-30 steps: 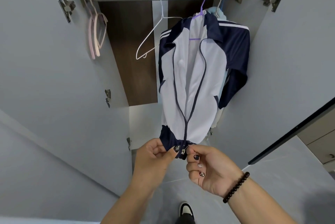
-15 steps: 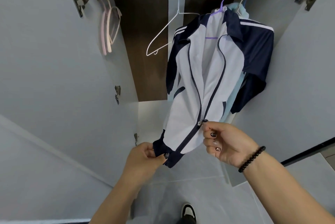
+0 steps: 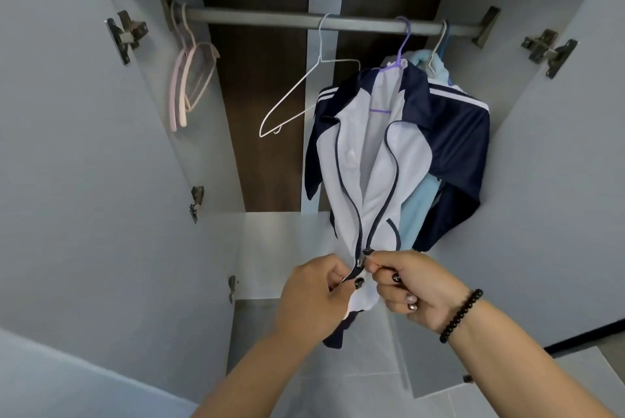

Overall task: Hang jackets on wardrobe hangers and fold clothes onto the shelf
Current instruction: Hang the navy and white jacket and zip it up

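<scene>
— Starting nearest the camera, what were the 2 hands doing?

— Both met at the lower front of the jacket (image 3: 399, 160). The left hand (image 3: 314, 296) had its grip closed around the white fabric below the zip, thumb pressed on the cloth. The right hand (image 3: 409, 285) had its grip pinched tight on the zipper pull (image 3: 362, 261), thumb and forefinger together, the other fingers curled in. A black bead bracelet (image 3: 461, 316) sat on that wrist.

— And the jacket itself?

— It hung inside the open wardrobe from a purple hanger (image 3: 399, 55) on the rail (image 3: 270, 16), navy at the shoulders and sleeves, white down the front. The zip was joined only near the bottom; above the pull the 2 sides spread apart. Its navy hem dangled below the hands.

— Anything beside it?

— A light blue garment (image 3: 417, 204) hung just behind it, to the right. An empty white wire hanger (image 3: 304, 93) hung to the left of the jacket, and pink hangers (image 3: 189, 79) were bunched at the rail's far left end. Behind them stood a dark brown back panel (image 3: 257, 79), with metal hinges (image 3: 126, 33) on the doors.
</scene>
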